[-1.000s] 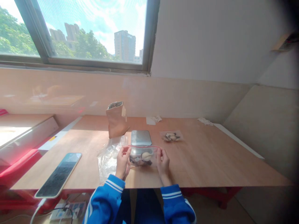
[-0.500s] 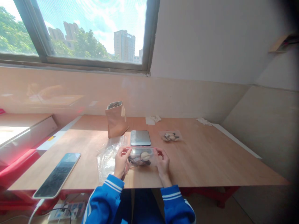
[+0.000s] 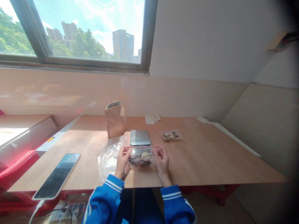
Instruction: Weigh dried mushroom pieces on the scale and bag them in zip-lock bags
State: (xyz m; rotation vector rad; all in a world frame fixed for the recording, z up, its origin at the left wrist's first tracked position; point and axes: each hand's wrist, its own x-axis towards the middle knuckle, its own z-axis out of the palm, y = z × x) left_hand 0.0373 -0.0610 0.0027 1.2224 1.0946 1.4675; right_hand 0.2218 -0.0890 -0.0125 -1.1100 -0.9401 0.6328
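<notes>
Two hands held a clear zip-top bag (image 3: 142, 156) by its red-lined top edge, the left hand (image 3: 121, 162) at one end and the right hand (image 3: 163, 162) at the other, their fingers (image 3: 123, 151) closed narrowly on the plastic. Pale and dark pebble-like pieces (image 3: 142, 158) lay inside, over the worktop (image 3: 198, 158). Just beyond stood a silver digital scale (image 3: 140, 137). A crumpled clear plastic bag (image 3: 108, 161) lay beside the left hand, with a kraft paper pouch (image 3: 115, 120) behind it. Farther right lay a small clear bag (image 3: 170, 135) of similar pieces; a smartphone (image 3: 56, 176) lay well left.
</notes>
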